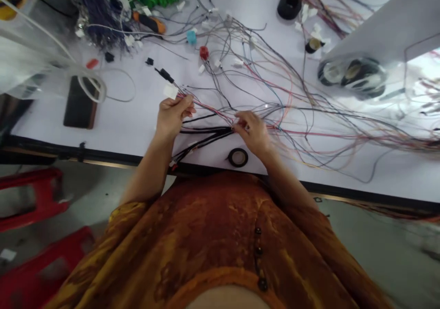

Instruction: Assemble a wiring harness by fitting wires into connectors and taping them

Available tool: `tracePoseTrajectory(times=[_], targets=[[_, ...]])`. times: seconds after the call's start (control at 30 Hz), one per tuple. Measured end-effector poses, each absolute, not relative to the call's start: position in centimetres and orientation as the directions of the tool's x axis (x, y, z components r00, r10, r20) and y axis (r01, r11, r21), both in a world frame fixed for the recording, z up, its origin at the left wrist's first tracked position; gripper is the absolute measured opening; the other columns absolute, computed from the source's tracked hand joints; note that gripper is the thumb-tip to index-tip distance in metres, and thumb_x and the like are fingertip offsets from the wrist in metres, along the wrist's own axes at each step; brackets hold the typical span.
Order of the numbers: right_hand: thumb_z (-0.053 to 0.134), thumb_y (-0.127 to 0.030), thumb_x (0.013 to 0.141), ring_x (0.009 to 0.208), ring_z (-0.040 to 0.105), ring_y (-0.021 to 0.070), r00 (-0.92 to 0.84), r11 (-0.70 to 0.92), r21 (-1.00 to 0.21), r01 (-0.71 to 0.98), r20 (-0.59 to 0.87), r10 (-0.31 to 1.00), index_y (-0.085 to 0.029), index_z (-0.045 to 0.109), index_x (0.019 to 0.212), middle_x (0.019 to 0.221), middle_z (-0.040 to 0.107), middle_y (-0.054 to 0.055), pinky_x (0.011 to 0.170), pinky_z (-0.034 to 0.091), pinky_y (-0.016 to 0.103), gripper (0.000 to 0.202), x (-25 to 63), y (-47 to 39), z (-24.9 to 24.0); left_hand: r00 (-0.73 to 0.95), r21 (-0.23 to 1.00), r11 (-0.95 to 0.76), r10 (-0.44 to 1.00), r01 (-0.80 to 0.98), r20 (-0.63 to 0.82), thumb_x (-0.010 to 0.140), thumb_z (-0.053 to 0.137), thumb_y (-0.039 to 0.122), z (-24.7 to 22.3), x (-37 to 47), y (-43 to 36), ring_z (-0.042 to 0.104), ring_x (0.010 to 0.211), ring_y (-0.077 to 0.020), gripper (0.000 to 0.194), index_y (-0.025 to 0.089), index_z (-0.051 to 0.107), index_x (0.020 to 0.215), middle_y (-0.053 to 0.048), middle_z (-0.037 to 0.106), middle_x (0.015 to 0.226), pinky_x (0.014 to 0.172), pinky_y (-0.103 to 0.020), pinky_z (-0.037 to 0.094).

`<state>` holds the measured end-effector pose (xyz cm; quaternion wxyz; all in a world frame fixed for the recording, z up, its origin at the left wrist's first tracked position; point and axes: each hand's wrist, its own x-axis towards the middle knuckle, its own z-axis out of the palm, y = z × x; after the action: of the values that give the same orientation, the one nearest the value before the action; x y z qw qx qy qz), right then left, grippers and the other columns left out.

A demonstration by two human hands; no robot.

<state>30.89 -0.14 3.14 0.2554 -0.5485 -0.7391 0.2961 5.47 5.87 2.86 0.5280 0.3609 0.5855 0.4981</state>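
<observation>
My left hand is closed around a few thin wires, some of them red or pink. A black connector and a white connector show just beyond its fingers. My right hand pinches the wire bundle where black-sleeved branches come together. From there the loose wires run off to the right across the table. A roll of black tape lies flat below my right hand, near the table's front edge.
On the white table lie a phone, orange-handled pliers, a red connector, a blue connector and a black tape roll. More rolls in plastic sit at right. Red stools stand at lower left.
</observation>
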Motion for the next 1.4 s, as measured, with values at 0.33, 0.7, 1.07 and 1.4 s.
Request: tracePoseTrajectory(times=[0.33,0.7,1.07,1.4], targets=[[0.062,-0.022,0.084,0.095,0.058,0.0279,-0.227,0.092,-0.505,0.859,-0.214,0.950,-0.017,0.063,0.096,0.103,0.065,0.014,0.082,0.044,0.040,0.013,31.3,-7.3,3.3,-0.146,0.996,0.058,0.988,0.064,-0.048,0.080,0.079,0.031,3.0,5.4,5.8,0.053,0.050,-0.0058,0.023,0.016,0.071,0.064,0.001,0.062,0.056,0.050,-0.016,0.045],[0.054,-0.024,0.090,0.048,0.024,0.0066,-0.099,-0.212,-0.971,-0.111,-0.202,0.974,-0.022,0.055,0.094,0.064,0.040,-0.007,0.043,0.017,0.021,0.004,25.6,7.0,7.5,-0.086,0.998,-0.057,0.994,0.042,0.060,0.074,0.080,0.034,3.5,5.7,6.3,0.051,0.054,-0.0057,0.023,0.017,0.069,0.064,0.001,0.062,0.062,0.049,-0.018,0.039],[0.064,-0.025,0.086,0.042,0.024,0.0051,-0.208,-0.368,-0.917,-0.155,-0.334,0.919,-0.022,0.052,0.078,0.055,0.037,-0.007,0.037,0.010,0.020,0.015,24.3,9.8,5.8,-0.011,0.981,-0.029,0.999,0.194,0.032,0.075,0.076,0.040,3.9,5.4,7.3,0.048,0.047,-0.0050,0.023,0.018,0.075,0.077,-0.003,0.073,0.077,0.041,-0.020,0.028],[0.061,-0.022,0.090,0.092,0.061,0.0179,-0.146,0.174,-0.921,0.348,0.130,0.981,-0.018,0.057,0.118,0.108,0.065,0.008,0.079,0.051,0.030,0.029,22.4,2.1,5.3,-0.138,0.975,-0.042,0.988,0.219,0.073,0.081,0.075,0.036,5.0,7.1,7.1,0.037,0.036,-0.0016,0.022,0.018,0.071,0.069,0.004,0.064,0.058,0.037,-0.019,0.024]])
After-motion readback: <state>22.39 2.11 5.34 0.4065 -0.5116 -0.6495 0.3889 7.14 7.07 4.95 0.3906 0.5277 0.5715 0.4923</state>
